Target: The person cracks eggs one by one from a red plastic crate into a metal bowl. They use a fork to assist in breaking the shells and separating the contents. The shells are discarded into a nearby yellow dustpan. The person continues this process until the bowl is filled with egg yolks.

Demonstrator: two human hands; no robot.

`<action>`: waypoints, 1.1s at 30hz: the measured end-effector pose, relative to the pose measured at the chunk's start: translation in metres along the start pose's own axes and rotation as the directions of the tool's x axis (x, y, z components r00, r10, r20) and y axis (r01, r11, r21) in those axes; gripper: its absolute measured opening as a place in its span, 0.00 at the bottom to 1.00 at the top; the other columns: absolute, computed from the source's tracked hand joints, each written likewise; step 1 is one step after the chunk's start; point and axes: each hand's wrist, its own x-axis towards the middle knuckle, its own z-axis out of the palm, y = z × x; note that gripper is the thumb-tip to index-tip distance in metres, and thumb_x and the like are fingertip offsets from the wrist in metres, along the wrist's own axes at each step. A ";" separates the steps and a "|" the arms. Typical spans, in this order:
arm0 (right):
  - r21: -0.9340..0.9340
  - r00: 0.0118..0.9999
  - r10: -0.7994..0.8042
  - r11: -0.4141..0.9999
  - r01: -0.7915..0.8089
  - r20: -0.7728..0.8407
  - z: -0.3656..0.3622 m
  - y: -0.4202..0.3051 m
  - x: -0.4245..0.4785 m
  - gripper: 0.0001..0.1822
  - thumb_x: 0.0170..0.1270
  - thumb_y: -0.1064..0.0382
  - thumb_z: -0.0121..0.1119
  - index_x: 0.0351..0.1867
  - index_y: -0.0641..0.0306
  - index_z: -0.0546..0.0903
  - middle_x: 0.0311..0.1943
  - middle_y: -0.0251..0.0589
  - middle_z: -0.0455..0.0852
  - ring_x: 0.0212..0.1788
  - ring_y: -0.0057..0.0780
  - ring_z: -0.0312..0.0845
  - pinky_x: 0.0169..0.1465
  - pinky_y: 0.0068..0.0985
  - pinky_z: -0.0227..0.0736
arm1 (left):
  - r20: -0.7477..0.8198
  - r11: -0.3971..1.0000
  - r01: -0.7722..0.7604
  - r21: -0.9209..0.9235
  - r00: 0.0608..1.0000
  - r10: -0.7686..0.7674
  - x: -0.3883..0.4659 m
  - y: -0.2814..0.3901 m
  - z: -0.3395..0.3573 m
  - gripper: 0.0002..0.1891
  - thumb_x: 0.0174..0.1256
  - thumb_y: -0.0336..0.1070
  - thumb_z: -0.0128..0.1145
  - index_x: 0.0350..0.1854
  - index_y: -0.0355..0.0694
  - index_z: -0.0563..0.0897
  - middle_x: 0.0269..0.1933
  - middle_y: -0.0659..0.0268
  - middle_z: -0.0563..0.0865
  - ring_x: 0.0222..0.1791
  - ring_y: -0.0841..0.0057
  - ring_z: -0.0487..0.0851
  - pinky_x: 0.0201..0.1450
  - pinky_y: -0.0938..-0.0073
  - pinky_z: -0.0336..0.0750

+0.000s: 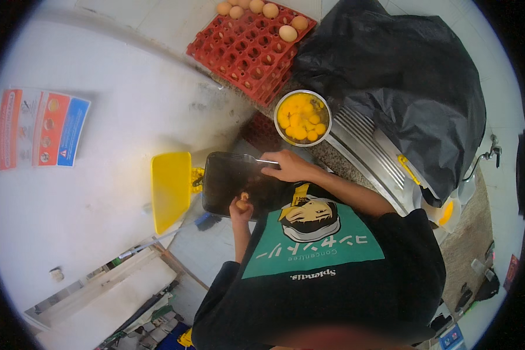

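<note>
My left hand (241, 211) grips brown eggshell (243, 202), seemingly broken, over a large black bin (221, 181). Between the fingers of my right hand (288, 165) is a slim metal utensil (266, 161) that reaches left across the bin's far rim; its tip is too blurred to name. Just beyond that hand, a round metal bowl (328, 131) on the counter holds several cracked eggs, yolks mostly whole in clear white. Farther back, whole brown eggs (270, 10) sit along the far and right edges of a stack of red egg trays (240, 52).
A ridged steel drainboard (367, 146) runs right of the bowl, partly under a black plastic sheet (402, 70). A granite counter edge (339, 162) lies near my right forearm. Left of the bin are a yellow dustpan (171, 190) and a blue-bristled broom (208, 221). A tap (490, 153) is far right.
</note>
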 end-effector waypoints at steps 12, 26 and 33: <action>0.024 0.900 -0.039 0.998 0.055 -0.435 -0.027 -0.085 -0.024 0.12 0.76 0.68 0.52 0.53 0.65 0.83 0.24 0.44 0.78 0.24 0.31 0.75 0.31 0.29 0.69 | 0.668 0.815 -0.433 0.386 0.740 0.076 -0.103 -0.030 0.191 0.30 0.83 0.61 0.38 0.70 0.42 0.74 0.46 0.60 0.83 0.29 0.76 0.75 0.29 0.76 0.70; -0.076 0.738 0.001 0.995 -0.071 -0.675 -0.082 -0.028 -0.040 0.15 0.75 0.64 0.58 0.57 0.70 0.82 0.40 0.48 0.91 0.43 0.29 0.88 0.47 0.28 0.78 | 0.757 0.477 -0.607 0.636 0.610 -0.234 -0.138 -0.110 0.331 0.23 0.82 0.46 0.47 0.71 0.40 0.72 0.37 0.70 0.80 0.22 0.88 0.62 0.22 0.85 0.55; 0.032 0.824 -0.015 0.999 0.040 -0.566 -0.110 0.013 -0.023 0.19 0.69 0.60 0.68 0.57 0.65 0.85 0.48 0.48 0.91 0.51 0.31 0.88 0.55 0.30 0.78 | 0.724 0.396 -0.612 0.685 0.633 -0.275 -0.129 -0.136 0.355 0.18 0.76 0.35 0.49 0.64 0.38 0.76 0.33 0.73 0.79 0.18 0.91 0.61 0.18 0.86 0.52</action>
